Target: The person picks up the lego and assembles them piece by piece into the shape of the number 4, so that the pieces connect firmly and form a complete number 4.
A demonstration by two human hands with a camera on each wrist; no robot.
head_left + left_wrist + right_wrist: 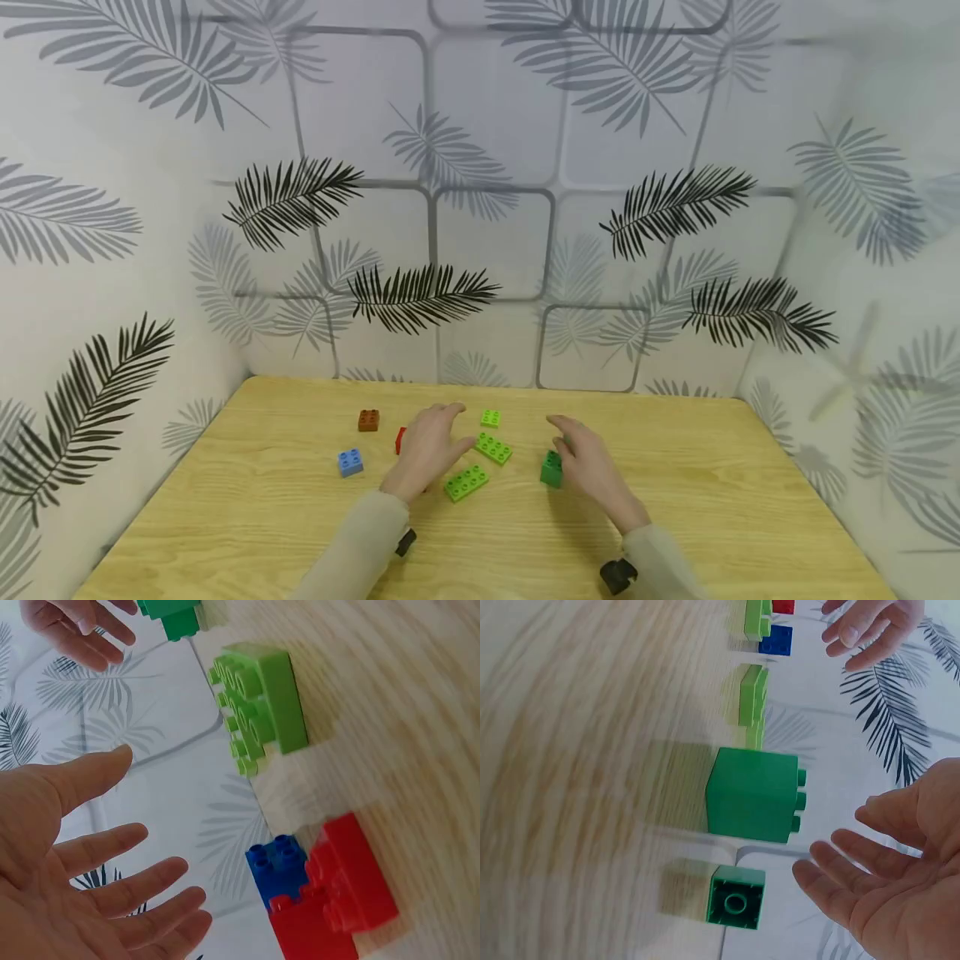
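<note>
My left hand point(429, 446) hovers above the left part of the table with its fingers spread and holding nothing. Partly covered by it is a red brick point(401, 440); the left wrist view shows red bricks point(364, 874) beside a dark blue brick point(277, 866). My right hand point(592, 471), fingers apart and also holding nothing, is over a dark green brick point(551, 471). In the right wrist view, that larger green brick point(751, 795) stands studs toward the palm, and a smaller green brick point(736, 898) lies tipped, its hollow underside showing.
Between the hands lie two long light green bricks point(493, 448) and a small light green brick point(491, 418) farther back. A brown brick point(368, 420) and a blue brick point(350, 462) sit at the left. A leaf-patterned wall point(495, 250) borders the wooden table point(712, 483).
</note>
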